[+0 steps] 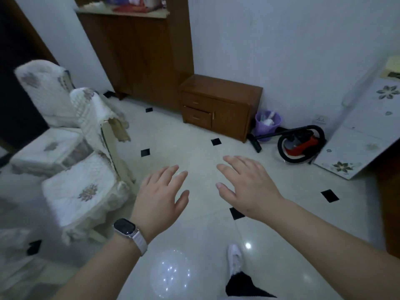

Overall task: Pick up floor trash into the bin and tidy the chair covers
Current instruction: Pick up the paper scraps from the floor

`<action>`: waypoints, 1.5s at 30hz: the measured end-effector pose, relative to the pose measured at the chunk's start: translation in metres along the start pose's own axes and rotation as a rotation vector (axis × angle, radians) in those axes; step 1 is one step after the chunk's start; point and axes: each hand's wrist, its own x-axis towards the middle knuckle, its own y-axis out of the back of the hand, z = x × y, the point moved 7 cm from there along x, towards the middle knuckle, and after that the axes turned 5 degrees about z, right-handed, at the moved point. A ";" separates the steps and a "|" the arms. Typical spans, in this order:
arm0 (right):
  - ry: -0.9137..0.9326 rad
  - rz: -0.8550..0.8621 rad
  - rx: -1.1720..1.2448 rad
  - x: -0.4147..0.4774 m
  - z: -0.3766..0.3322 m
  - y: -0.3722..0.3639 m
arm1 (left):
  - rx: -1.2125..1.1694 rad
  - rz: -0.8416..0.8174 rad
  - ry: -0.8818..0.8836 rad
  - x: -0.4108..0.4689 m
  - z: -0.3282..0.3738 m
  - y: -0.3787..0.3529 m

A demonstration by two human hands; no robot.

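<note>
My left hand (160,195), with a watch on its wrist, and my right hand (246,182) are stretched out palm down over the pale tiled floor, fingers apart and holding nothing. A small purple bin (267,124) with white trash in it stands by the far wall, well beyond my right hand. Two chairs with white floral covers stand at the left: the near chair (86,191) has its back cover slipped sideways, baring the frame, and the far chair (45,148) is behind it. No loose trash shows on the floor between my hands.
A low brown cabinet (218,107) and a tall brown cupboard (140,53) line the far wall. A red and black vacuum cleaner (300,146) lies right of the bin, beside a white flower-patterned fridge (363,131). My white shoe (234,258) is below.
</note>
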 end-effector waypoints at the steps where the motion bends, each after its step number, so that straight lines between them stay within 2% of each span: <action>1: 0.004 -0.003 0.016 0.016 0.013 -0.008 | 0.016 -0.009 0.014 0.019 -0.004 -0.006; 5: 0.016 0.005 0.056 0.080 0.068 -0.025 | 0.045 -0.015 0.050 0.100 -0.005 -0.019; 11: 0.089 -0.024 0.070 0.159 0.135 -0.053 | 0.112 0.044 -0.015 0.193 -0.003 -0.040; 20: 0.137 -0.024 0.124 0.244 0.159 -0.097 | 0.116 0.058 0.055 0.257 -0.055 -0.071; 30: 0.291 -0.035 0.045 0.377 0.149 -0.184 | 0.041 0.147 0.077 0.354 -0.181 -0.136; 38: 0.366 -0.050 -0.038 0.530 0.126 -0.233 | 0.044 0.245 0.073 0.440 -0.308 -0.148; 45: 0.365 -0.088 0.043 0.608 0.110 -0.289 | 0.019 0.239 0.121 0.472 -0.387 -0.162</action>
